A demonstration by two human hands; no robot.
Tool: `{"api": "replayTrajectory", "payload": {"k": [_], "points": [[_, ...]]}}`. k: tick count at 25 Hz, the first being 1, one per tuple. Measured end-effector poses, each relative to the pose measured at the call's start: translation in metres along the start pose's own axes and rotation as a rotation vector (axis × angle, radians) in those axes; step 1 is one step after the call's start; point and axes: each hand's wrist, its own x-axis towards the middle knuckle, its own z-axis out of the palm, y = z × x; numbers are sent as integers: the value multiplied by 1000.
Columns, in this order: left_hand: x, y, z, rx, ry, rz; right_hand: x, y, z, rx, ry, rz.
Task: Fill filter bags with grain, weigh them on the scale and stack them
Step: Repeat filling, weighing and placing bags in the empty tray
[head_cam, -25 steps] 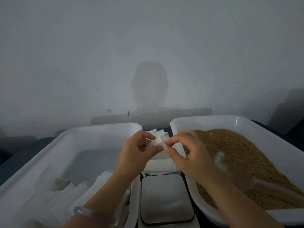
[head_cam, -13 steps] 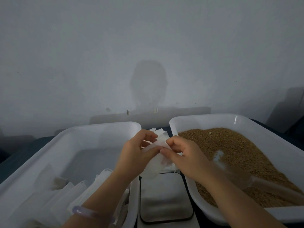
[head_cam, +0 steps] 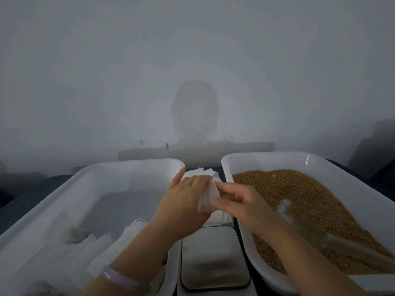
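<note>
A white filter bag is held up between the two hands, above the gap between the two tubs and beyond the scale. The right hand pinches the bag's right edge, thumb below and curled fingers above. The left hand lies against the bag's left side with its fingers fairly straight and its thumb lifted clear. Its fingertips are covered by the thin paper, and I cannot tell whether they are inside the bag or only behind it.

Just behind and under the hands lies a pile of empty bags, between the tubs' inner rims. The scale has a dark, glossy square plate with nothing on it, and sits close to the person.

The right tub is white and holds brown grain. A clear scoop lies in the grain with its handle pointing towards the lower right. The left tub is also white. Filled bags lean in a row at its near end. A pale bracelet circles the left wrist. A grey wall rises behind, with a shadow on it.
</note>
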Motion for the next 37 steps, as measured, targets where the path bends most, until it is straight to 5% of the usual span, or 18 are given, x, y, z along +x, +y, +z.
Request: {"api": "replayTrajectory", "payload": {"k": [6,10,13,21,26,33,37], "points": [[-5,7,5,-393,-87,-179,-2,-2,-30,-198,413,77],[-6,12,2,-588,-91,-143,-41,8,-127,-1017,51,630],[-4,13,6,-623,-113,-145,-83,22,-164,-1059,-172,969],[-1,6,15,-581,-174,-315,-76,20,-172,-1067,206,783],[1,7,14,-586,-188,-326,-54,30,-176,-1344,281,933],[0,7,14,-569,-181,-337,-37,65,-178,-1626,214,852],[0,6,13,-564,-200,-336,-50,76,-193,-1201,277,823]]}}
